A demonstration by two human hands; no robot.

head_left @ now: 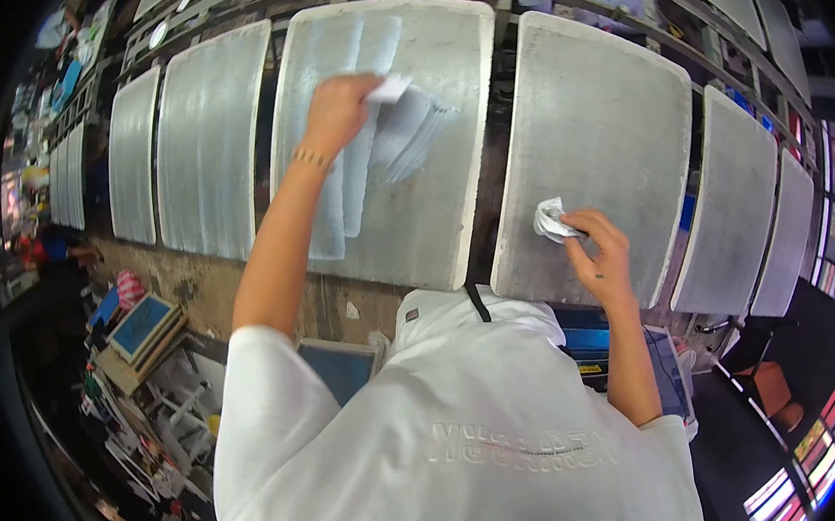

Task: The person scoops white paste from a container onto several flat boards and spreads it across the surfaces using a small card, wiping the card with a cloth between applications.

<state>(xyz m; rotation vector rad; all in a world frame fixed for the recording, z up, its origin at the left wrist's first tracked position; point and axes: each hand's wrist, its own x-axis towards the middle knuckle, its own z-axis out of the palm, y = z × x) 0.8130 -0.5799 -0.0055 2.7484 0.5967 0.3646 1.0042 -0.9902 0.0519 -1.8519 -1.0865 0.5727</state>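
My left hand (339, 111) is closed on a small white piece (390, 89), over a grey board with a pale rim (433, 201). Wet-looking streaks mark the upper and left parts of this board, and some are blurred below the white piece. On the right, my right hand (598, 243) pinches a crumpled white cloth (552, 220) above the lower left part of another grey board (601, 122). The two hands are well apart, one over each board.
More grey boards stand in a row to the left (211, 139) and right (728, 200). Blue-meshed frames (141, 328) lie at lower left. A person in red (34, 250) is at the far left. A dark chair (792, 350) stands at lower right.
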